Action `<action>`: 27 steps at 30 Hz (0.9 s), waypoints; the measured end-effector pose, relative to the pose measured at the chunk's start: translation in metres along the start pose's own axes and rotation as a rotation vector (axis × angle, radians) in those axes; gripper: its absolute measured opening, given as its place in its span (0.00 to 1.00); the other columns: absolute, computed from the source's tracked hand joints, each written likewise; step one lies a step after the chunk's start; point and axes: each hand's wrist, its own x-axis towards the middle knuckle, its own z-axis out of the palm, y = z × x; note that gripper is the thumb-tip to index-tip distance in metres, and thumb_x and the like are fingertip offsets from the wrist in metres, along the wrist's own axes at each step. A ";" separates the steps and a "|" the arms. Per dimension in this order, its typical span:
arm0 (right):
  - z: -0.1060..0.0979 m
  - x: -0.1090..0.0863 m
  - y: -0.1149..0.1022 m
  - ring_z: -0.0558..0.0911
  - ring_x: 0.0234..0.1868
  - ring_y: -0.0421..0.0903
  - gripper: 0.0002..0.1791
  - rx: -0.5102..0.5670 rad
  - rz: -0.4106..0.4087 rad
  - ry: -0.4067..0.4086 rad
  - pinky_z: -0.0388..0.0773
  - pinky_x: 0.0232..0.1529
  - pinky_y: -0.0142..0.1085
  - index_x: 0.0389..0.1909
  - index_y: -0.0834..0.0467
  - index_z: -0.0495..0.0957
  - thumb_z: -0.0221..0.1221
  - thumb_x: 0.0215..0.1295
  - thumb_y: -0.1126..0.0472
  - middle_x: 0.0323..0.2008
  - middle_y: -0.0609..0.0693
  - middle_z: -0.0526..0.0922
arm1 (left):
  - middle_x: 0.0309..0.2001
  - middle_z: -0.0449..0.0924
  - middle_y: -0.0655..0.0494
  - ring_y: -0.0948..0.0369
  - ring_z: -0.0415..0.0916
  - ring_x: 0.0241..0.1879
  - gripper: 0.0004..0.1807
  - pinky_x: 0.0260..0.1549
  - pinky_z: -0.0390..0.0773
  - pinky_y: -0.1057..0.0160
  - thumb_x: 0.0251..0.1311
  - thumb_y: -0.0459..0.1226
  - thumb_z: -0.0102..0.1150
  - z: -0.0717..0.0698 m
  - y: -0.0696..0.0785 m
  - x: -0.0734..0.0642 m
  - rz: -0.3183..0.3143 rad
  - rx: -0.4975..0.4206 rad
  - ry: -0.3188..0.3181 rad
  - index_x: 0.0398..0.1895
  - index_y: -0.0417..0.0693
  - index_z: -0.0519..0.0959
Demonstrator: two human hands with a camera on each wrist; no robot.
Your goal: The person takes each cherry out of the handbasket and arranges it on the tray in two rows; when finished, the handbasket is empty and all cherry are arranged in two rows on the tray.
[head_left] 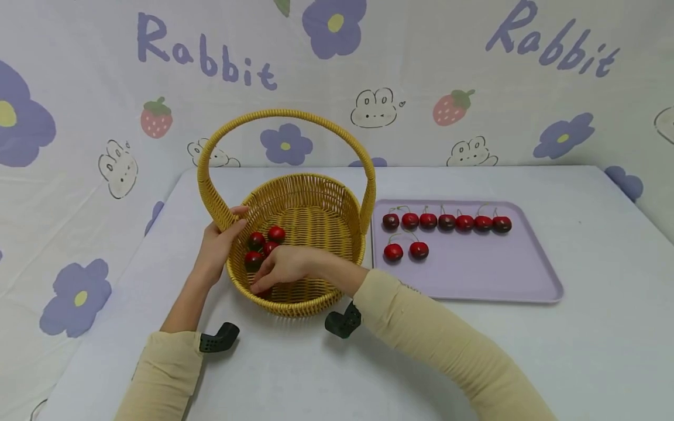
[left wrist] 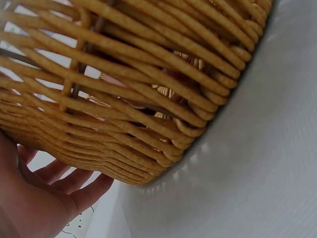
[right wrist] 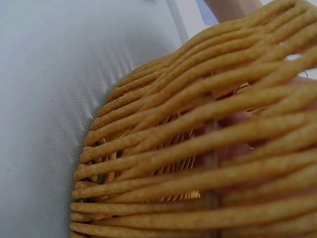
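Note:
A yellow wicker basket (head_left: pixel 295 307) with a tall arched handle stands on the table. My left hand (head_left: pixel 216 248) grips its left side where the handle meets the rim; in the left wrist view, the left hand's fingers (left wrist: pixel 91 193) lie against the weave. Inside the basket, several dark red cherries (head_left: pixel 276 234) are grouped at the left. My right hand (head_left: pixel 289 264) reaches in over the right rim, its fingers curled down on a cherry (head_left: pixel 265 294) by the front-left wall, mostly covered by the hand. The weave blocks most of this hand in the right wrist view.
Right of the basket lies a lilac tray (head_left: pixel 474 275). A back row of several cherries (head_left: pixel 446 221) with stems runs along it, with two cherries (head_left: pixel 419 251) in front at the left. My right forearm crosses its front-left corner. A patterned cloth (head_left: pixel 411 70) hangs behind.

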 end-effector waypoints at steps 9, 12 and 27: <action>0.003 -0.002 -0.003 0.79 0.32 0.40 0.16 -0.099 0.074 -0.012 0.73 0.37 0.30 0.40 0.54 0.83 0.58 0.66 0.46 0.29 0.46 0.82 | 0.65 0.63 0.43 0.51 0.61 0.63 0.23 0.61 0.59 0.51 0.72 0.40 0.46 -0.001 0.000 -0.001 0.002 -0.005 -0.003 0.66 0.39 0.65; 0.001 -0.003 -0.001 0.83 0.30 0.45 0.15 0.070 0.054 -0.052 0.78 0.36 0.33 0.46 0.57 0.80 0.60 0.66 0.52 0.30 0.51 0.84 | 0.65 0.63 0.43 0.51 0.61 0.63 0.23 0.61 0.59 0.51 0.72 0.40 0.45 -0.001 0.000 0.000 0.002 -0.004 -0.003 0.66 0.39 0.65; -0.031 -0.026 0.012 0.80 0.47 0.57 0.18 0.601 -0.074 -0.012 0.73 0.52 0.47 0.55 0.61 0.76 0.59 0.65 0.64 0.47 0.57 0.77 | 0.65 0.63 0.43 0.52 0.61 0.62 0.23 0.61 0.58 0.52 0.72 0.40 0.45 0.000 0.000 0.000 0.004 0.012 0.002 0.66 0.38 0.66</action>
